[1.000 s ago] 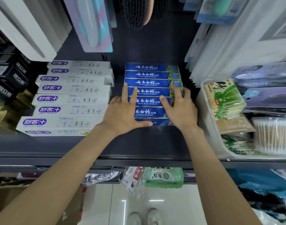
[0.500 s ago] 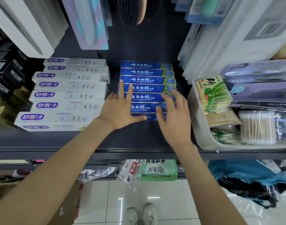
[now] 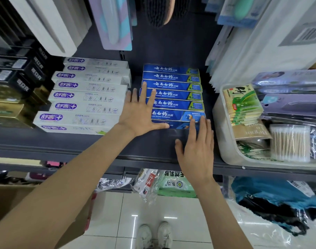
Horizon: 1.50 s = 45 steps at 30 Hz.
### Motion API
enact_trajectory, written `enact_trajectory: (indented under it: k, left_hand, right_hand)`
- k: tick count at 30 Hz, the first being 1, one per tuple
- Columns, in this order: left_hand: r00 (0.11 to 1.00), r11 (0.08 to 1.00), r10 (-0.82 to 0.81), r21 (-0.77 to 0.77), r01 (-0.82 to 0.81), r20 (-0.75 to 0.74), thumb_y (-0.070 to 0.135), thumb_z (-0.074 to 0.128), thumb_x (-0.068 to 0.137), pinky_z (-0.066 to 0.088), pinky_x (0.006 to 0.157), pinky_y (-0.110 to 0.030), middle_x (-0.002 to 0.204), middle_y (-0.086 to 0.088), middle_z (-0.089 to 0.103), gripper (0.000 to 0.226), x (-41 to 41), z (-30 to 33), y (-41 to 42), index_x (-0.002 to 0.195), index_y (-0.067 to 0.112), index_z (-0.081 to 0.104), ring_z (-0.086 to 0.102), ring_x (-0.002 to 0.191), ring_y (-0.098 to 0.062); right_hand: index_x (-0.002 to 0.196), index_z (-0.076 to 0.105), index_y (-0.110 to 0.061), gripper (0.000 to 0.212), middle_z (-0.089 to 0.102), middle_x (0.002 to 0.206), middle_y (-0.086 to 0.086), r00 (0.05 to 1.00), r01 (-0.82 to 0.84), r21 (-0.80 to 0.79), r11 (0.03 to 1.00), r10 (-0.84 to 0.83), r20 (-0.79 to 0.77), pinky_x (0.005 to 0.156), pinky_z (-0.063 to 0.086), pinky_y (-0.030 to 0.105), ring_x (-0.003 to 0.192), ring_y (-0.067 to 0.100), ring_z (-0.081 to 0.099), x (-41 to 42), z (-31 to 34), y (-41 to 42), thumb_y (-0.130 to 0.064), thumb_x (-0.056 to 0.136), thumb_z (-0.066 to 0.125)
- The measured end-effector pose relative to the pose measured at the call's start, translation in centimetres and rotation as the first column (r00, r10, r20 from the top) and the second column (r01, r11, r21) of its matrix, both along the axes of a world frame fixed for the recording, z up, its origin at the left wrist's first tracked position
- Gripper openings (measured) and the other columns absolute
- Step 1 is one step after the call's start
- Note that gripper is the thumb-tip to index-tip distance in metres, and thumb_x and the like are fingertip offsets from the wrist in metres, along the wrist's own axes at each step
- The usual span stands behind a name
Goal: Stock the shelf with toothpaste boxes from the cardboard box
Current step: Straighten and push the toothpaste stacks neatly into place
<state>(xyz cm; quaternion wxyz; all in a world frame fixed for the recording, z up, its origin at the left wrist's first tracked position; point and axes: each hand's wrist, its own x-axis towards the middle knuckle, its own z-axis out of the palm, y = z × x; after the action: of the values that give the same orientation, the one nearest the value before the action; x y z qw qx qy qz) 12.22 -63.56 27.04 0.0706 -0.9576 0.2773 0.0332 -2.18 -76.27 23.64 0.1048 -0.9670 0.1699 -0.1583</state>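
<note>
While squaring the blue toothpaste boxes (image 3: 173, 95) | left hand (image 3: 138, 114) lay flat, fingers spread, steadying them | right hand (image 3: 196, 150) flat, fingertips nudging front box, gripping nothing.

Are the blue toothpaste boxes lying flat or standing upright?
Lying flat: the blue toothpaste boxes sit stacked on the dark shelf, printed long faces up.

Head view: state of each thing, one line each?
blue toothpaste boxes: stacked flat on shelf, in a row
white toothpaste boxes: stacked, untouched
left hand: fingers straight, resting on the blue stack's left end
right hand: open, fingertips at front box
cardboard box: on floor, lower left
clear bin: full
</note>
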Motion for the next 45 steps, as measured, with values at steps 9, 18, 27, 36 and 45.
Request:
enact_trajectory:
  k: [9,18,27,36,45]
  left_hand:
    - [0.840,0.702,0.171,-0.662,0.263,0.516,0.025,0.053,0.090,0.038,0.086,-0.033,0.096,-0.001,0.070,0.023,-4.6,2.8,13.1,0.102,0.013,0.068,0.059,0.092,-0.018]
    - [0.996,0.977,-0.076,-0.194,0.085,0.055,0.083,0.033,0.067,-0.002,0.118,-0.045,0.159,-0.009,0.008,0.106,2.2,0.6,21.7,0.151,0.024,0.010,0.002,0.147,-0.024]
    - [0.985,0.984,-0.160,-0.095,0.154,-0.061,0.083,0.031,0.072,-0.011,0.117,-0.044,0.157,-0.004,-0.022,0.103,5.1,-0.3,21.9,0.148,0.032,-0.015,-0.024,0.143,-0.025]
    - [0.985,0.979,-0.162,-0.133,0.152,-0.067,0.091,0.014,0.060,-0.012,0.117,-0.046,0.157,-0.008,-0.023,0.110,5.8,-1.0,22.5,0.148,0.032,-0.017,-0.024,0.143,-0.029]
    - [0.960,0.969,-0.122,-0.240,0.060,-0.254,0.090,0.008,0.064,-0.015,0.116,-0.041,0.156,0.000,-0.024,0.104,5.9,0.7,22.2,0.149,0.033,-0.012,-0.028,0.141,-0.019]
  right_hand:
    - [0.127,0.053,-0.010,0.038,0.049,0.133,0.010,0.908,-0.394,0.382,0.836,0.289,0.303,0.093,0.042,0.024,0.116,0.019,0.050,3.3,6.7,6.4,-0.020,0.091,0.050]
    - [0.149,0.020,-0.015,0.058,0.004,0.157,0.017,0.959,-0.255,0.159,0.954,0.271,-0.087,0.117,0.008,0.041,0.144,0.036,0.004,14.8,3.8,14.3,-0.040,0.099,0.035]
    - [0.144,0.032,-0.016,0.057,0.003,0.156,0.020,0.982,-0.091,0.325,0.941,0.139,-0.128,0.118,0.013,0.047,0.144,0.039,-0.001,17.0,3.4,17.2,-0.041,0.095,0.046]
    - [0.150,0.015,-0.018,0.069,-0.008,0.156,0.023,0.978,-0.108,0.352,0.930,0.163,-0.131,0.119,-0.001,0.040,0.145,0.032,-0.012,19.2,3.7,15.2,-0.050,0.095,0.041]
    - [0.150,0.018,-0.021,0.068,0.007,0.153,0.016,0.971,-0.057,0.357,0.932,0.135,-0.198,0.106,0.033,0.038,0.133,0.038,0.034,22.1,3.6,15.8,-0.054,0.094,0.038]
